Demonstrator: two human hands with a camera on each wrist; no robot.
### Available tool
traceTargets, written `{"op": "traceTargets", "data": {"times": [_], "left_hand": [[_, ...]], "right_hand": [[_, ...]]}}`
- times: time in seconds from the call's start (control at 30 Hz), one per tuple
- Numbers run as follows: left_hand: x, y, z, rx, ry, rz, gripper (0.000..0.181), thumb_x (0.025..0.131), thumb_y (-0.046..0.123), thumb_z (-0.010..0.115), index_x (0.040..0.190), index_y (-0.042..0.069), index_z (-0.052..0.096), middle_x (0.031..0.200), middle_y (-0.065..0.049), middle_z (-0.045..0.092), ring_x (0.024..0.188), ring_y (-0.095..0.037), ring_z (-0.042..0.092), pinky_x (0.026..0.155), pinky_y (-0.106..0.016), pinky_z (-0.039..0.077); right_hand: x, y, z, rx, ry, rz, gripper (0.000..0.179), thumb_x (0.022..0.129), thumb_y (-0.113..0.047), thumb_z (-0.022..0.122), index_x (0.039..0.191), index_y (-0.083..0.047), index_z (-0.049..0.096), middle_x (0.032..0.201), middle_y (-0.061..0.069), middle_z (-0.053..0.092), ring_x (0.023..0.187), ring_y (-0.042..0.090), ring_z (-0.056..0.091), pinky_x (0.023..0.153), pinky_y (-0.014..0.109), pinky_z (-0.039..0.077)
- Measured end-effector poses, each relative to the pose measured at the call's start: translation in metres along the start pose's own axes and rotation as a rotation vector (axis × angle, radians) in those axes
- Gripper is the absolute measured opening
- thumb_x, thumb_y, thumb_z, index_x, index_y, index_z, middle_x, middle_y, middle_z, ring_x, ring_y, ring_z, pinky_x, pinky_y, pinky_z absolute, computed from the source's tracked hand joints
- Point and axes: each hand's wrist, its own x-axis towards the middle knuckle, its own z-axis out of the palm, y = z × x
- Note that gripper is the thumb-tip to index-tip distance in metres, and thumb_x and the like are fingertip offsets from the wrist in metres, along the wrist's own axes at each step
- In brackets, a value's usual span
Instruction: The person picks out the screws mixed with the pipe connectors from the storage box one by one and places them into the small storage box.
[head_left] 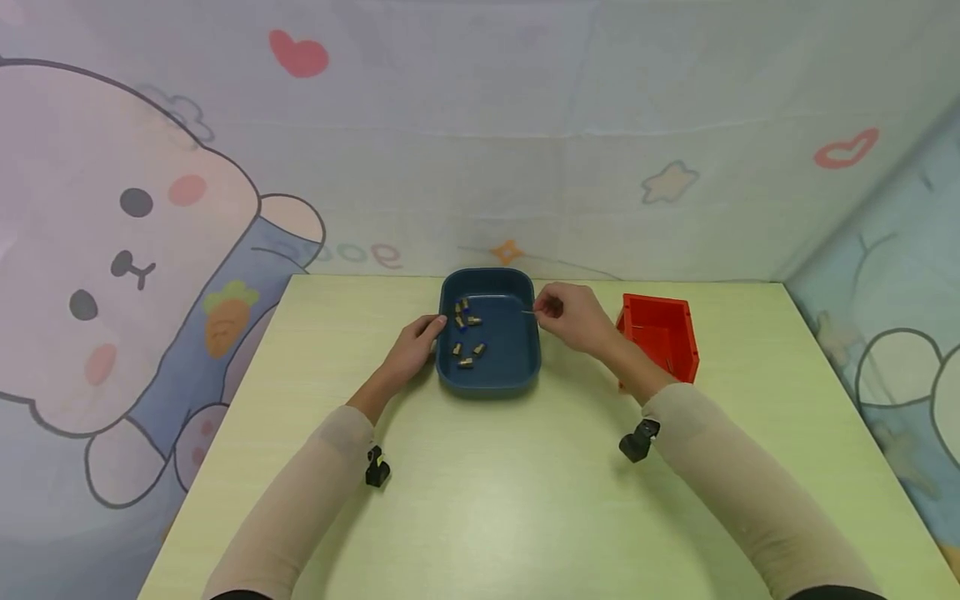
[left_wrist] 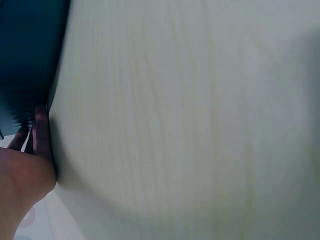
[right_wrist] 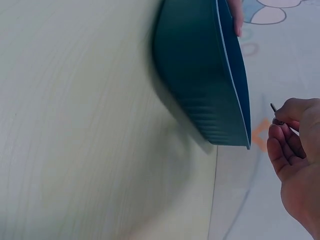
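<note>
A dark blue rectangular tray lies at the back middle of the table. My left hand grips its left side, thumb over the rim and fingers along the outer wall, as the left wrist view shows from below. Inside, toward the left, lie several small brass fittings, some with blue ends. Over the tray's right rim, my right hand pinches a thin metal pin between thumb and index finger. The pin points left over the tray's inside; the other fingers are curled.
A red plastic bin stands right of the tray, partly behind my right forearm, with thin pieces inside. The pale wood table ends at the back against a printed cloth.
</note>
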Motion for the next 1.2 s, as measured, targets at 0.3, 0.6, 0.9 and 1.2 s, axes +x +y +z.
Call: {"op": "traceTargets", "data": {"times": [0.3, 0.6, 0.9, 1.2], "left_hand": [[0.001, 0.001, 0.000, 0.026, 0.007, 0.012, 0.062, 0.112, 0.051, 0.047, 0.153, 0.005, 0.053, 0.156, -0.017, 0.053, 0.150, -0.034, 0.043, 0.125, -0.050, 0.033], [0.002, 0.000, 0.002, 0.015, 0.008, 0.008, 0.064, 0.111, 0.053, 0.048, 0.154, 0.005, 0.052, 0.156, -0.017, 0.053, 0.150, -0.033, 0.042, 0.125, -0.049, 0.032], [0.002, 0.002, 0.004, 0.020, 0.001, 0.021, 0.067, 0.110, 0.056, 0.048, 0.153, 0.005, 0.053, 0.155, -0.016, 0.053, 0.150, -0.033, 0.042, 0.126, -0.048, 0.031], [-0.002, 0.004, 0.001, 0.031, 0.010, 0.014, 0.067, 0.111, 0.055, 0.047, 0.154, 0.004, 0.052, 0.155, -0.016, 0.053, 0.149, -0.033, 0.043, 0.125, -0.049, 0.033]], "right_hand": [[-0.012, -0.002, -0.021, 0.077, 0.049, 0.028, 0.009, 0.097, -0.003, 0.067, 0.100, -0.004, 0.075, 0.093, 0.009, 0.072, 0.084, 0.024, 0.064, 0.079, 0.031, 0.056], [-0.020, 0.002, -0.038, 0.126, 0.104, 0.082, 0.007, 0.099, -0.005, 0.069, 0.102, -0.004, 0.075, 0.096, 0.010, 0.072, 0.087, 0.026, 0.064, 0.076, 0.023, 0.054], [-0.031, 0.011, -0.052, 0.110, 0.186, 0.091, 0.008, 0.101, -0.009, 0.069, 0.104, -0.005, 0.075, 0.096, 0.011, 0.073, 0.088, 0.025, 0.063, 0.074, 0.018, 0.052], [-0.041, 0.026, -0.060, 0.162, 0.257, 0.163, 0.010, 0.101, -0.012, 0.069, 0.104, -0.004, 0.075, 0.097, 0.011, 0.072, 0.088, 0.024, 0.063, 0.072, 0.018, 0.052]]}}
